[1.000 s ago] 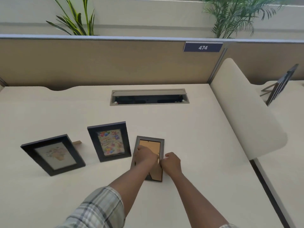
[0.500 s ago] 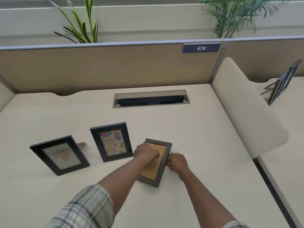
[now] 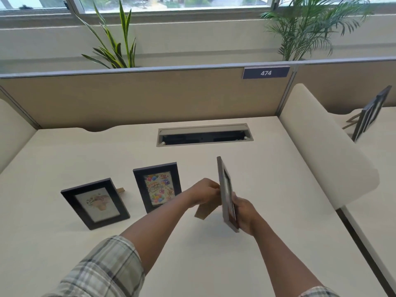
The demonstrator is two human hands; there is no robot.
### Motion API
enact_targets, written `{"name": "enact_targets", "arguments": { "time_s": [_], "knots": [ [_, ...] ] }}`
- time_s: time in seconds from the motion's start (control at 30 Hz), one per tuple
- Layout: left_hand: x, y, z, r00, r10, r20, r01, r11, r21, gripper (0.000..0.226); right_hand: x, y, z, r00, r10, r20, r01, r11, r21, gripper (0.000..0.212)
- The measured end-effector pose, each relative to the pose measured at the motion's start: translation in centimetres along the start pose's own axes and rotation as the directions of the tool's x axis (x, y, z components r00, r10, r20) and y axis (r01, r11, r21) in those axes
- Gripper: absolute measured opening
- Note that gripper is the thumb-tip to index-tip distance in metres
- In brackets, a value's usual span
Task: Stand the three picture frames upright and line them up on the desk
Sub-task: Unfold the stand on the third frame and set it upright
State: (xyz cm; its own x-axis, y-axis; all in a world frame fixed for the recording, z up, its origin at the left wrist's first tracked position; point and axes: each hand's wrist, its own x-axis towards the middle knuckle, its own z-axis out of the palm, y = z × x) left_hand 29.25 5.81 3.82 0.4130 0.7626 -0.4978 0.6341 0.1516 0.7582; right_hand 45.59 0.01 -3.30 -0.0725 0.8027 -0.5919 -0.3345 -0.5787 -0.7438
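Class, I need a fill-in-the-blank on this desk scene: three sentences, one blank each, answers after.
1. ____ frames already stand upright on the desk.
2. The grey frame is held by ____ hands.
3. The sign on the partition reads ____.

Answers: two; both; 474

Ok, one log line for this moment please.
step: third frame lifted edge-on, stand folded out | left hand: on stand | right hand: gripping frame | two frames standing

Partition [image 3: 139,97]: tan panel, 12 o'clock, sign [image 3: 266,72] reading 474.
Window [image 3: 171,3]: daylight, beyond two leafy plants [image 3: 115,50].
Divider [image 3: 321,146]: cream, 2 o'clock.
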Motion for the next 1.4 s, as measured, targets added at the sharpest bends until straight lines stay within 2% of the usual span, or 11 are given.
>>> {"name": "enact_targets", "arguments": {
  "time_s": [0.13,0.3,0.37,0.47,0.57,0.63,0.7,0.83,1.03,1.3,1.4],
  "knots": [
    [0.1,-1.9,-0.4,0.997,0.039,-0.061,-0.027,0.982,0.185,0.035,-0.2,-0.8,-0.5,0.994,-0.106,0.005,0.106,0.994,0.008,0.041],
    [0.0,-2.2,-0.3,0.959,0.064,-0.277,-0.012,0.983,0.184,0.021,-0.4,-1.7,-1.0,0.974,-0.225,-0.017,0.224,0.973,-0.064,0.031],
    [-0.1,-2.3,0.0,0.957,0.022,-0.289,-0.005,0.998,0.059,0.022,-0.6,-1.9,-1.5,0.961,-0.277,-0.018,0.274,0.958,-0.086,0.041],
    [0.3,-3.0,0.4,0.972,-0.107,-0.211,0.045,0.96,-0.277,0.027,-0.7,-2.0,-2.3,0.944,-0.33,-0.02,0.325,0.938,-0.121,0.074],
    [0.4,-2.7,1.1,0.965,-0.222,-0.139,0.098,0.798,-0.594,0.034,-0.5,-1.9,-2.7,0.935,-0.353,-0.026,0.348,0.929,-0.126,0.06],
    [0.5,-2.6,1.6,0.955,-0.276,-0.107,0.117,0.684,-0.72,0.038,-0.2,-1.8,-2.6,0.939,-0.343,-0.027,0.336,0.93,-0.148,0.054],
    [0.7,-2.3,1.7,0.944,-0.316,-0.099,0.122,0.609,-0.783,0.039,0.3,-1.8,-2.7,0.938,-0.346,-0.018,0.334,0.917,-0.219,0.03],
    [1.1,-2.4,1.5,0.93,-0.317,-0.186,0.057,0.626,-0.778,0.038,0.9,-1.8,-2.2,0.918,-0.396,0.006,0.365,0.842,-0.398,0.026],
    [2.6,-2.1,1.7,0.924,-0.308,-0.229,-0.012,0.573,-0.82,0.04,2.0,-1.8,-2.7,0.882,-0.472,-0.006,0.371,0.703,-0.607,0.026],
    [2.7,-1.7,2.1,0.928,-0.3,-0.222,-0.007,0.581,-0.814,0.044,2.3,-1.9,-2.7,0.885,-0.463,-0.052,0.313,0.674,-0.669,0.028],
    [2.5,-2.3,2.4,0.901,-0.34,-0.269,0.041,0.683,-0.729,0.05,1.9,-1.4,-2.9,0.899,-0.42,-0.123,0.259,0.738,-0.624,0.037]
  ]
}}
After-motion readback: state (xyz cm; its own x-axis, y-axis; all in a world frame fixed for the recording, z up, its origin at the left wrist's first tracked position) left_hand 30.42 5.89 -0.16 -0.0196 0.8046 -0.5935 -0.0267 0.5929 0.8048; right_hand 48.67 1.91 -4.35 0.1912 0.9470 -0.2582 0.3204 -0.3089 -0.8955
